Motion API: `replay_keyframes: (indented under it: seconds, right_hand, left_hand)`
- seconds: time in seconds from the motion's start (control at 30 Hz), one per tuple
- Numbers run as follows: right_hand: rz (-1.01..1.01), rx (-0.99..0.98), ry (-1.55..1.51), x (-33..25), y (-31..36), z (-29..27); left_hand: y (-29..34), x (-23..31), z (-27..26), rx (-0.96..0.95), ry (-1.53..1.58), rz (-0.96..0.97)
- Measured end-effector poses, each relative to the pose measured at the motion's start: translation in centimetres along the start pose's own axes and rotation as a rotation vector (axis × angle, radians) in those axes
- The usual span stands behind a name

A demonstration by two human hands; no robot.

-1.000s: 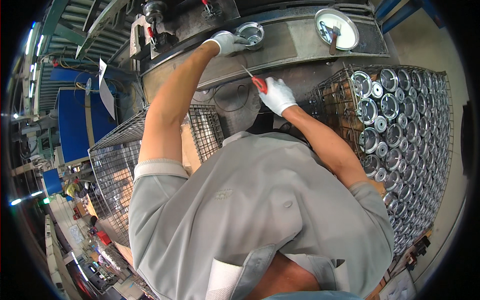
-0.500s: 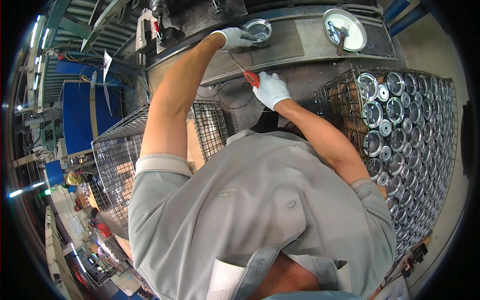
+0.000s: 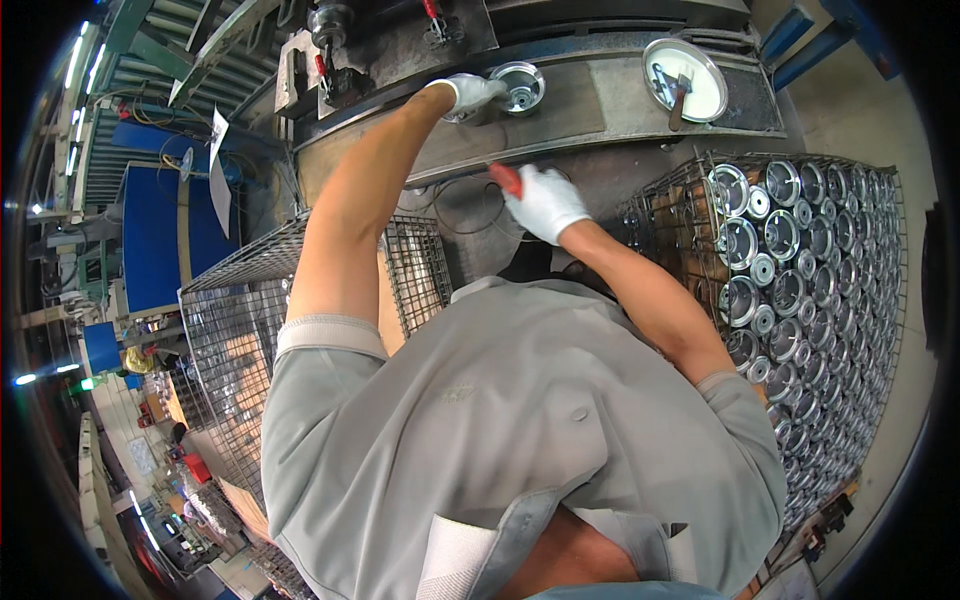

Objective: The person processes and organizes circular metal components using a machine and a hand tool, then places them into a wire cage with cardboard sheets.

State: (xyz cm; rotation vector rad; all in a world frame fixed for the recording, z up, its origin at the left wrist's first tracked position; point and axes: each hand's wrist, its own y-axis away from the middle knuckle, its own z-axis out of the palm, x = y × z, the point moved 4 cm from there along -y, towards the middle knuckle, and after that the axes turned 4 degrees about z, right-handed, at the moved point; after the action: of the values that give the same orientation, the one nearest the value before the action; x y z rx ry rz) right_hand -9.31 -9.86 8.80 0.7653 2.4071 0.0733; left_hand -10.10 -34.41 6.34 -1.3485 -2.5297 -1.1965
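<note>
On the bench, a shiny round metal cup [image 3: 521, 90] stands with its mouth up. My white-gloved left hand [image 3: 472, 93] reaches to the cup's left side, and its slightly blurred fingers close on the rim. Below that hand a curved bright edge shows, mostly covered. My gloved right hand [image 3: 546, 205] is off the bench's near edge, closed around a red-handled tool [image 3: 506, 180]. The tool's thin shaft is smeared by motion and hard to make out.
A round pan [image 3: 708, 88] of white paste with a brush [image 3: 681, 98] sits at the bench's right. A wire cage [image 3: 708, 215] full of metal cups stands to my right, another wire cage [image 3: 235, 320] to my left. Red-handled clamps [image 3: 435, 20] are fixed at the back.
My right hand with the red-handled tool has drawn down, away from the cup. My left hand and the cup stay almost in place. The whole view has shifted slightly.
</note>
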Motion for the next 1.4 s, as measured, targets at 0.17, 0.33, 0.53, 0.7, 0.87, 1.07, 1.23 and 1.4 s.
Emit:
replay_keyframes:
  seconds: [0.17,0.33,0.53,0.7,0.87,1.07,1.23,1.4]
  right_hand:
    - [0.242,-0.049,-0.055,2.2,-0.2,-3.8]
    - [0.133,-0.032,-0.043,0.4,-0.6,-3.8]
    - [0.162,-0.027,0.003,0.6,-1.0,-5.6]
    - [0.16,-0.107,0.015,0.8,-0.7,-5.4]
    - [-0.016,-0.164,0.054,-1.4,1.0,-3.5]
    - [0.142,-0.179,-0.012,0.3,-0.3,-4.5]
    - [0.023,-0.189,-0.048,3.9,0.0,-3.3]
    - [0.283,0.667,-0.301,11.6,-2.3,-3.5]
  left_hand:
    - [-0.5,-0.2,0.2,-0.029,0.019,0.027]
    - [2.5,3.6,-0.5,-0.085,0.15,0.049]
    - [2.4,3.1,-0.5,-0.042,0.226,-0.036]
    - [1.8,2.3,0.0,-0.041,0.214,-0.026]
    - [1.6,2.9,-0.1,-0.027,0.182,0.003]
    - [0.3,1.6,0.4,-0.007,0.29,-0.124]
    - [2.3,3.5,-0.6,-0.004,0.2,0.05]
    - [3.2,3.7,0.3,0.065,-0.084,0.218]
